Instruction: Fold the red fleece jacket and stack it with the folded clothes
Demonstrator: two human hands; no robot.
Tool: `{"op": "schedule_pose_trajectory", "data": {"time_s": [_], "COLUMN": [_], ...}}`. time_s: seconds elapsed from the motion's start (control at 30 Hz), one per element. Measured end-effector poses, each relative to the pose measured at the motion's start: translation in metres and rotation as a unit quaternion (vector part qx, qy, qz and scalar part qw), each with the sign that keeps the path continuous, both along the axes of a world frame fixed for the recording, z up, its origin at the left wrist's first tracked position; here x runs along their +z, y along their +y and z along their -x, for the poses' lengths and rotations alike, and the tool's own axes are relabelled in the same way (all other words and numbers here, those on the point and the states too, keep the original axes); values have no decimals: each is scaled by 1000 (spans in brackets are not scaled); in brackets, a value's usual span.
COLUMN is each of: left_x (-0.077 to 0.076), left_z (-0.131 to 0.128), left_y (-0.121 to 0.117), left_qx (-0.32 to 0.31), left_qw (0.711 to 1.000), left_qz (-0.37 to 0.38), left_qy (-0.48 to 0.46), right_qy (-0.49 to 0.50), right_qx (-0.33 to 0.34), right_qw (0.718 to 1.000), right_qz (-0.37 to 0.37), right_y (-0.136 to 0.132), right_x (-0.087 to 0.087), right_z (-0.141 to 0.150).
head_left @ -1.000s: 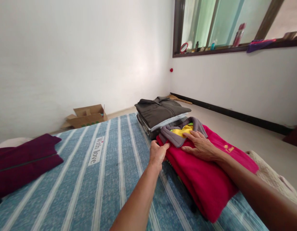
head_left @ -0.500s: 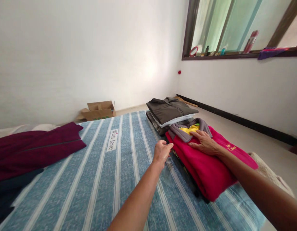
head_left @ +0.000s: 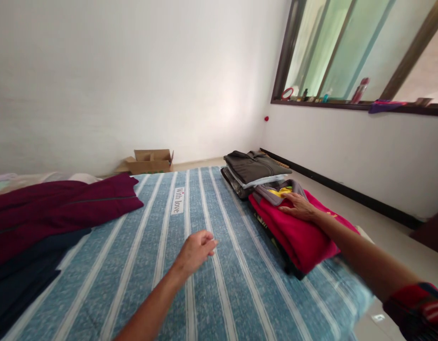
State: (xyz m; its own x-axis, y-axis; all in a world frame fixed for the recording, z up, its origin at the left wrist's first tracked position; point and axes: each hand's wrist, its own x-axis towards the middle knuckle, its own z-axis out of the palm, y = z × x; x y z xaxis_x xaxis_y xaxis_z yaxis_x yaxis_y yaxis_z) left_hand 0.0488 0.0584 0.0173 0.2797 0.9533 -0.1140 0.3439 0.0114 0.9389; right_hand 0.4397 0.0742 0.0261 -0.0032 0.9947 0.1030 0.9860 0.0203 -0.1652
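The right hand [head_left: 299, 207] lies flat and ungripping, fingers spread, on a folded crimson fabric top [head_left: 290, 232] with a grey collar and yellow at the neck. The left hand [head_left: 197, 250], loosely curled and holding nothing, is left of the crimson top, above a blue-and-white striped bed sheet [head_left: 140, 274]. Dark, printed cloth [head_left: 275, 246] lies directly under the crimson top. Just beyond it, a folded charcoal zip-front jacket [head_left: 256, 168] tops a stack with pale-blue cloth [head_left: 268, 180]; this folding looks done. Well left of the crimson top, a long maroon garment [head_left: 80, 201] and navy cloth [head_left: 37, 279] lie spread out, apparently not yet folded.
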Motion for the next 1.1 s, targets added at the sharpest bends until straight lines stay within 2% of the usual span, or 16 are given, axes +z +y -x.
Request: {"op": "schedule_pose_trajectory", "data": {"time_s": [0.17, 0.3, 0.37, 0.47, 0.57, 0.67, 0.8, 0.93, 1.1], "left_x": [-12, -22, -27, -34, -39, -45, -55, -64, -66], "left_z": [55, 88, 99, 108, 109, 107, 107, 107, 105], "left_y": [-9, -18, -20, -23, -30, -37, -40, -43, -47], "left_qx": [-1, -1, 2, 15, 39, 68, 123, 153, 154], "left_qw": [997, 994, 994, 995, 996, 997, 992, 987, 985], "left_qz": [-13, -13, -13, -14, -16, -15, 19, 38, 51], "left_qy": [76, 110, 111, 97, 73, 42, -13, -44, -52], "right_qy": [-23, -81, -91, -30, 56, 118, 131, 71, 19], "right_qx": [-21, -66, -23, 104, 166, 204, 186, 165, 172], "right_qw": [999, 993, 993, 991, 984, 972, 974, 983, 981], "right_qz": [-15, -49, -70, -74, -39, 5, 8, -38, -83], "right_y": [-5, -17, -25, -35, -39, -35, -21, -11, -11], "right_x": [13, 35, 46, 48, 28, -5, -48, -84, -123], "right_z": [7, 39, 67, 120, 175, 224, 274, 293, 293]}}
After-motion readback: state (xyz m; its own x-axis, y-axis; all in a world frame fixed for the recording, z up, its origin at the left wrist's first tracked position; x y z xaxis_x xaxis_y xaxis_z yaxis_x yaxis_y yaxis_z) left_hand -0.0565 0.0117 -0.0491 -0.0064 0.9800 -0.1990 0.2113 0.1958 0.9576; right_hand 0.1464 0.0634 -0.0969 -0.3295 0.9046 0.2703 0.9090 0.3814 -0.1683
